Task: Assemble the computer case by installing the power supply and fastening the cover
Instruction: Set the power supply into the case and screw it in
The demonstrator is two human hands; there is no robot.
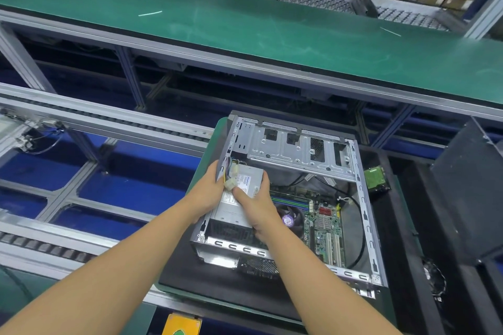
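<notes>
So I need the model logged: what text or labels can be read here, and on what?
Nothing is legible.
Power supply label: a blue brand word and fine print, too blurred to read.
Motherboard: markings too small.
Yellow-orange tag at the bottom edge: cut off, unreadable.

A black mat (217,284) covers the desk (221,128); the open computer case (364,226) rests on it, a green circuit board (375,175) beside.

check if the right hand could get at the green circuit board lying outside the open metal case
Probably yes: green circuit board lies uncovered right of the case, but right hand must first release the grey power supply.
</notes>
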